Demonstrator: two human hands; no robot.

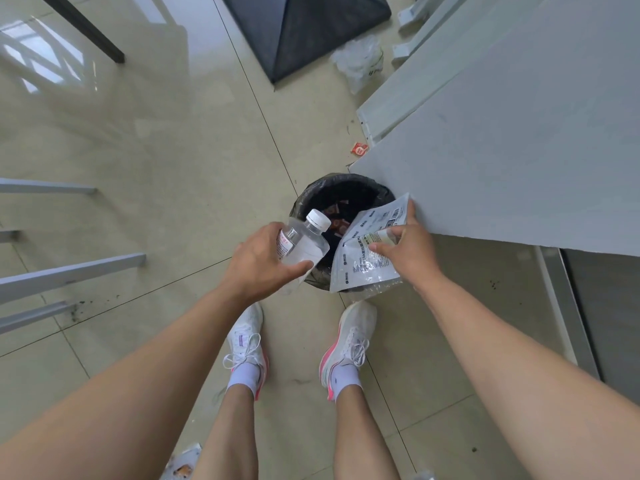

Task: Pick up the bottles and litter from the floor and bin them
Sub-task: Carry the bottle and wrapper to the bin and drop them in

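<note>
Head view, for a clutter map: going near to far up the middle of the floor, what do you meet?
White shoes → black-lined bin → red wrapper → crumpled clear plastic bag → dark angular base.

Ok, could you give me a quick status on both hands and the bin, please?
Left hand holds capped clear bottle, right hand holds printed plastic bag. Both over black-lined bin. Drop path clear; red wrapper on the floor.

Tiled floor [180, 161]: bin [304, 199], wrappers [359, 148].
</note>
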